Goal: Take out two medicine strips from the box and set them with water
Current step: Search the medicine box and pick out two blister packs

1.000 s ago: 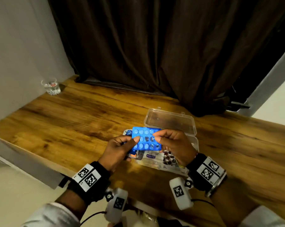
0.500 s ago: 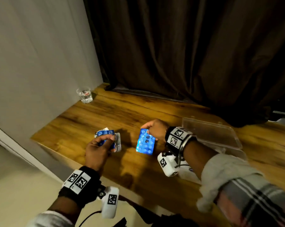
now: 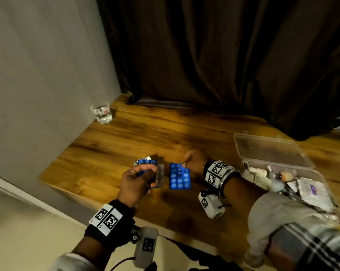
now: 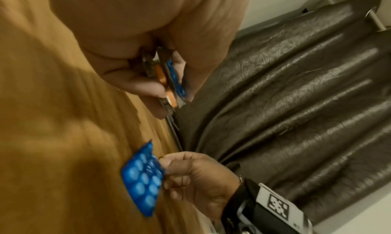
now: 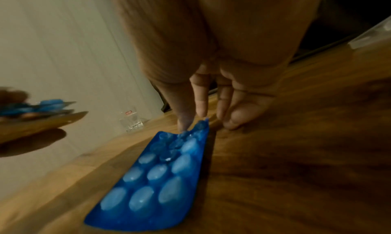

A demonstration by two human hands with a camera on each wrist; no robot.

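The left hand (image 3: 135, 181) was raised with fingers and thumb curled in a pinch; the right hand (image 3: 194, 163), forearm crossing in from the right, pinched with its fingertips (image 5: 186, 120).

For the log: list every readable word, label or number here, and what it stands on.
No text is readable.
Glass: red label, too blurred.
Wristbands: square coded markers only, no words.
Packets in the box: print too small.
Blue strip: no print visible.
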